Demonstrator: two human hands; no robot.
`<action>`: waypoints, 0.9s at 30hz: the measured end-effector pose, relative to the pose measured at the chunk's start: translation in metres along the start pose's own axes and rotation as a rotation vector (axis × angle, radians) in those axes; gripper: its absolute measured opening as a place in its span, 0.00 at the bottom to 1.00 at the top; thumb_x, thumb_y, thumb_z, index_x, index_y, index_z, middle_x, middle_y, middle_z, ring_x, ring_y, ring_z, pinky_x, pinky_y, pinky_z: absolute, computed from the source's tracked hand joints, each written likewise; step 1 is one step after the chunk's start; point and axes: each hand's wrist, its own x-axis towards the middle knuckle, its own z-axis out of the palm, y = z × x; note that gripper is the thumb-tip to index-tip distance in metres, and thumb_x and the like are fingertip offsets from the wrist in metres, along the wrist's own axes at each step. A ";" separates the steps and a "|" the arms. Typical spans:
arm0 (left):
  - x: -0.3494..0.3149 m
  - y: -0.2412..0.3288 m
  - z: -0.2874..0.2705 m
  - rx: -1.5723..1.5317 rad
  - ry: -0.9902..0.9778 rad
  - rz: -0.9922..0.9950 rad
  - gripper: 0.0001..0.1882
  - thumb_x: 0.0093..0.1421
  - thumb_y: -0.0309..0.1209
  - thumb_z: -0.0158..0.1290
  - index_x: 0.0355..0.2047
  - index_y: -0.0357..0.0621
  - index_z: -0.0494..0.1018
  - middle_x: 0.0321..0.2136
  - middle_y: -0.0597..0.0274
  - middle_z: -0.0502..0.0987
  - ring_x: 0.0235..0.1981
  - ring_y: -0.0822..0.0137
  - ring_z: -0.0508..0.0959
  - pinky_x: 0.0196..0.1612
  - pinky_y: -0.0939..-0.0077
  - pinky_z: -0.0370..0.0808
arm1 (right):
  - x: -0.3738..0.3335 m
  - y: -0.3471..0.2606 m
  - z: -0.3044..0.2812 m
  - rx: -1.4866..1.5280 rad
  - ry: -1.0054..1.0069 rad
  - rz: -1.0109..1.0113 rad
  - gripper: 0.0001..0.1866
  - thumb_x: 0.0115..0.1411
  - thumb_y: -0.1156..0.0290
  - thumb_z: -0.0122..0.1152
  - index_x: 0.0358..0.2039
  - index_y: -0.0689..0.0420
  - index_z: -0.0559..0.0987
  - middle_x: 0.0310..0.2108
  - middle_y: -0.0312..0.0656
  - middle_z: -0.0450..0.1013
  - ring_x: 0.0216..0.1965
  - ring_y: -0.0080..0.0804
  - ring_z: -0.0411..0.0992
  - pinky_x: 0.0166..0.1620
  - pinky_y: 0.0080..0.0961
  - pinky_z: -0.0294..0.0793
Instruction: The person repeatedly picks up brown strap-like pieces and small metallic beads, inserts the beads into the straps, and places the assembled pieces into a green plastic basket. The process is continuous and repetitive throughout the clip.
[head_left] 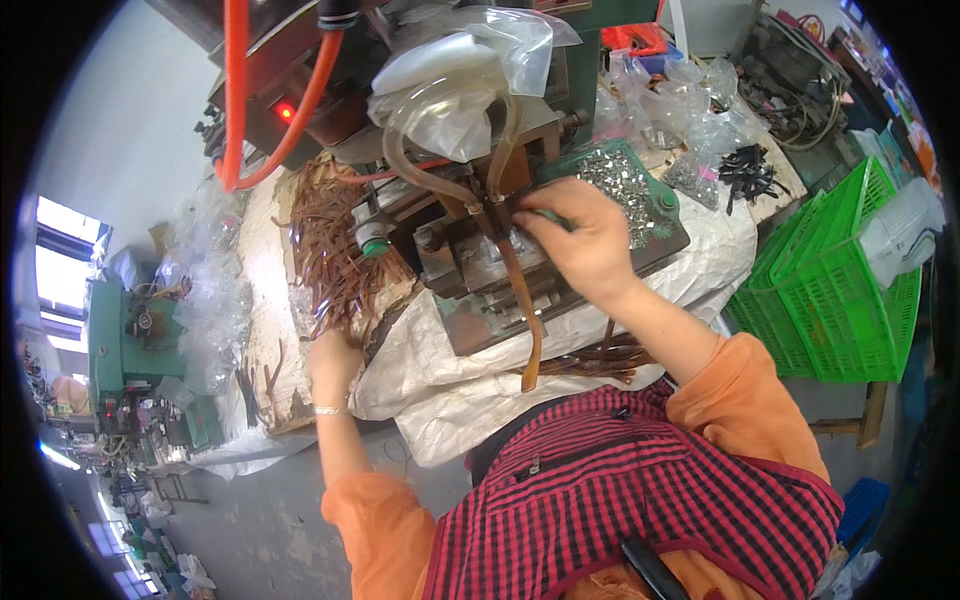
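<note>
My right hand (583,238) is closed in a pinch beside the machine's clamp, just right of two clear hoses. Whatever lies between those fingertips is too small to make out. A brown translucent strip shaped like an eyeglass temple (520,300) is set in the clamp (492,222), its wider end hanging toward me over the front edge. My left hand (335,362) reaches to the near end of a pile of similar brown strips (335,245) on the left of the bench; its fingers are blurred and partly hidden. Small metal pieces (622,190) fill a green tray right of the clamp.
More brown strips (600,362) lie on white sheeting (400,375) close to my body. Green crates (820,280) stand at the right, and clear bags (670,100) crowd the back right. Orange hoses (235,100) hang at the upper left near a lit red lamp (285,110).
</note>
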 end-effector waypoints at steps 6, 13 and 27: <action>-0.031 0.003 -0.025 -0.937 0.156 0.108 0.06 0.63 0.26 0.58 0.36 0.34 0.79 0.26 0.60 0.82 0.26 0.71 0.79 0.29 0.77 0.74 | -0.017 -0.006 0.019 0.363 0.062 0.339 0.22 0.57 0.81 0.68 0.53 0.64 0.77 0.38 0.39 0.80 0.41 0.23 0.78 0.46 0.21 0.77; -0.072 0.122 -0.070 -1.343 0.935 0.400 0.03 0.67 0.21 0.54 0.40 0.34 0.76 0.33 0.51 0.83 0.32 0.65 0.83 0.32 0.76 0.80 | -0.019 -0.047 0.018 0.554 0.006 0.494 0.27 0.58 0.83 0.63 0.59 0.65 0.72 0.50 0.44 0.77 0.49 0.29 0.76 0.55 0.26 0.74; -0.056 0.209 -0.054 -0.494 0.907 1.199 0.14 0.46 0.23 0.64 0.36 0.43 0.84 0.39 0.55 0.85 0.21 0.69 0.79 0.21 0.76 0.72 | -0.038 0.105 -0.068 -0.838 -0.088 0.081 0.14 0.53 0.68 0.71 0.41 0.53 0.85 0.58 0.55 0.72 0.66 0.56 0.64 0.65 0.50 0.65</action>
